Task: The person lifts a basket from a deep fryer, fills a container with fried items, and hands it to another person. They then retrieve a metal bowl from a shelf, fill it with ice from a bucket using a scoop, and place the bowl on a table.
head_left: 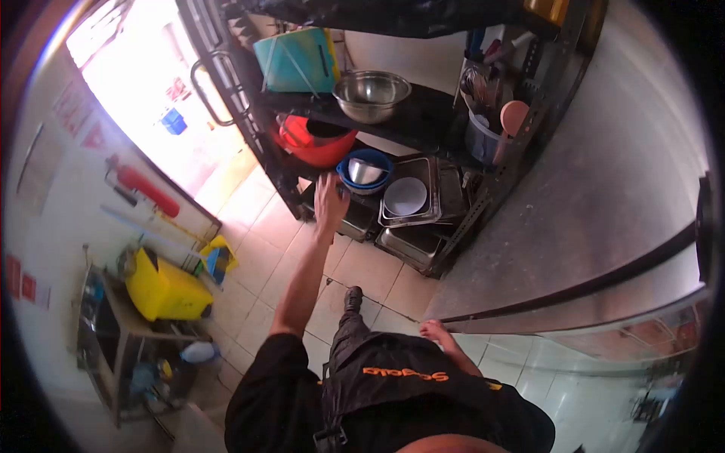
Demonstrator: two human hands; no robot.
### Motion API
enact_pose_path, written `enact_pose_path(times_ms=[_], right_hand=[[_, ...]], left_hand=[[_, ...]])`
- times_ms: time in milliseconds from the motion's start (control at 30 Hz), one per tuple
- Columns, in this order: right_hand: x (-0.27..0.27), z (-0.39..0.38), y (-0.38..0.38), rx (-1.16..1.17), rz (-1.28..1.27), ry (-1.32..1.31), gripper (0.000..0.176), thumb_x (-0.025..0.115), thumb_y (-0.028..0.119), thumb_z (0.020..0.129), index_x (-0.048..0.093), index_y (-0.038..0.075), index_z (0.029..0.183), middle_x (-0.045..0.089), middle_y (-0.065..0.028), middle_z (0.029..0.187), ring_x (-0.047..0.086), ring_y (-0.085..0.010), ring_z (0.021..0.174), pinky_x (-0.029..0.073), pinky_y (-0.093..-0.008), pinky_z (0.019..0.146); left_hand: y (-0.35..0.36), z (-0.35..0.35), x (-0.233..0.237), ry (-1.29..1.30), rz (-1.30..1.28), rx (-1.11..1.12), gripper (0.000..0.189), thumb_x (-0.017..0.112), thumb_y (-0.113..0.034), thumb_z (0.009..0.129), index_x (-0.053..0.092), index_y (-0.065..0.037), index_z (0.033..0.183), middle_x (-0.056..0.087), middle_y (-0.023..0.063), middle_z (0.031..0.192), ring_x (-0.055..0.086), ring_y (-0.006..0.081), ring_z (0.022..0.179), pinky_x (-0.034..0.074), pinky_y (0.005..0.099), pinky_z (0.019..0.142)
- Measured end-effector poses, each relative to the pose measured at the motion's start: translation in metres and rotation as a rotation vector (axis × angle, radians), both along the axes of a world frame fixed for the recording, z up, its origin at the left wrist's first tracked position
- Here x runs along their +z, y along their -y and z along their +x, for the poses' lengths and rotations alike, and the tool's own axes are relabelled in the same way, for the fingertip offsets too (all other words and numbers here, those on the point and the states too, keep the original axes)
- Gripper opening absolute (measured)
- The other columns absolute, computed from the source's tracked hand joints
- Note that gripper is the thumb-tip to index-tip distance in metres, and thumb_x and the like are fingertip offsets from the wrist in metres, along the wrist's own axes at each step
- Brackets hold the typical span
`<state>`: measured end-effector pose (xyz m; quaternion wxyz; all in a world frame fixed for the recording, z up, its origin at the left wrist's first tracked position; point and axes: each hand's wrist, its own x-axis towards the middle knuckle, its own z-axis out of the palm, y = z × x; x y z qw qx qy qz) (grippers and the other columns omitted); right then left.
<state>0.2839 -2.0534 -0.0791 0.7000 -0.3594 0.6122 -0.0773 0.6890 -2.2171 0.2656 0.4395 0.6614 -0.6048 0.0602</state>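
Blue bowl (387, 164), a metal bowl (365, 173) inside, sits by the front edge of a rack (427, 128), left of a tray (434, 189); likely light, stiff, smooth, best held by its rim. The left hand (329, 202), fingers loosely spread, is beside it, contact unclear; the right hand's (435, 331) grip cannot be told.

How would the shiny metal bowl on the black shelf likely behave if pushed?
The metal bowl looks thin-walled and empty, so it is probably light for its size and stiff. Its sides narrow towards the base, so a push at the rim might tip it.
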Motion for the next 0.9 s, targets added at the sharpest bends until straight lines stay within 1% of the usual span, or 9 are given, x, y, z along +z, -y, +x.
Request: enact_pose_path(times_ms=[100,233,300,400,500,633,733,767,900], right_hand=[[-0.009,-0.002,-0.002,-0.102,-0.015,0.050,0.013,0.058,0.018,0.074,0.058,0.006,0.070,0.056,-0.0077,0.058,0.058,-0.0182,0.055,0.044,-0.0317,0.048],[-0.088,0.006,-0.024,0.838,-0.827,-0.646,0.014,0.055,0.021,0.077,0.060,0.008,0.073,0.058,-0.0079,0.067,0.061,-0.0230,0.066,0.046,-0.0367,0.054],[-0.085,0.027,-0.047,0.575,-1.330,-0.732,0.018,0.056,0.027,0.076,0.063,0.012,0.082,0.062,-0.0089,0.075,0.062,-0.0280,0.077,0.047,-0.0412,0.066],[-0.070,0.074,-0.044,0.386,-0.581,-0.674,0.025,0.056,0.033,0.074,0.065,0.015,0.088,0.064,-0.0087,0.082,0.061,-0.0284,0.081,0.046,-0.0414,0.072],[-0.062,0.090,-0.051,0.419,-0.347,-0.754,0.031,0.054,0.036,0.074,0.065,0.014,0.093,0.065,-0.0087,0.087,0.061,-0.0277,0.084,0.046,-0.0424,0.073],[-0.032,0.080,-0.060,0.269,-0.419,-0.545,0.026,0.053,0.031,0.077,0.063,0.009,0.087,0.062,-0.0078,0.078,0.059,-0.0212,0.073,0.044,-0.0349,0.060],[-0.035,0.055,-0.054,-0.186,-0.557,-0.042,0.020,0.054,0.024,0.080,0.061,0.005,0.077,0.059,-0.0065,0.068,0.058,-0.0159,0.058,0.043,-0.0278,0.046],[-0.004,0.060,-0.038,-0.106,-0.411,-0.200,0.020,0.053,0.020,0.080,0.058,0.004,0.071,0.056,-0.0049,0.062,0.054,-0.0126,0.051,0.040,-0.0243,0.041],[0.060,0.085,0.008,-0.662,-0.086,-0.145,0.022,0.052,0.018,0.078,0.052,0.006,0.060,0.051,-0.0033,0.053,0.048,-0.0100,0.044,0.036,-0.0243,0.038]], left_hand=[[0.093,0.027,0.071,0.168,-0.080,-0.066,0.058,0.071,-0.013,0.063,0.046,-0.010,0.114,0.046,0.0143,0.115,0.040,0.0337,0.114,0.031,0.0465,0.097],[0.179,0.068,0.094,0.492,-0.158,-0.167,0.056,0.072,-0.014,0.060,0.049,-0.010,0.111,0.046,0.0098,0.116,0.039,0.0273,0.117,0.028,0.0518,0.097],[0.212,0.085,0.079,0.569,-0.132,-0.248,0.053,0.072,-0.014,0.060,0.050,-0.010,0.108,0.047,0.0077,0.114,0.041,0.0243,0.115,0.026,0.0537,0.097],[0.225,0.096,0.060,0.541,-0.241,-0.405,0.027,0.067,-0.016,0.065,0.055,-0.011,0.089,0.056,0.0015,0.091,0.053,0.0192,0.095,0.029,0.0463,0.095],[0.215,0.105,0.047,0.525,-0.335,-0.469,0.013,0.063,-0.012,0.065,0.054,-0.012,0.074,0.055,-0.0004,0.076,0.055,0.0175,0.078,0.032,0.0421,0.089],[0.181,0.116,0.045,0.480,-0.389,-0.581,0.014,0.061,-0.011,0.062,0.054,-0.013,0.074,0.054,-0.0015,0.077,0.055,0.0149,0.079,0.032,0.0415,0.090],[0.161,0.122,0.044,0.460,-0.435,-0.734,0.016,0.061,-0.011,0.060,0.056,-0.014,0.075,0.056,-0.0022,0.081,0.056,0.0124,0.084,0.032,0.0417,0.090],[0.151,0.126,0.045,0.456,-0.399,-0.792,0.016,0.062,-0.011,0.059,0.056,-0.014,0.074,0.057,-0.0016,0.081,0.056,0.0130,0.084,0.034,0.0413,0.089],[0.125,0.122,0.042,0.431,-0.305,-1.071,0.016,0.063,-0.011,0.056,0.056,-0.011,0.070,0.058,0.0008,0.077,0.057,0.0164,0.079,0.043,0.0377,0.083]])
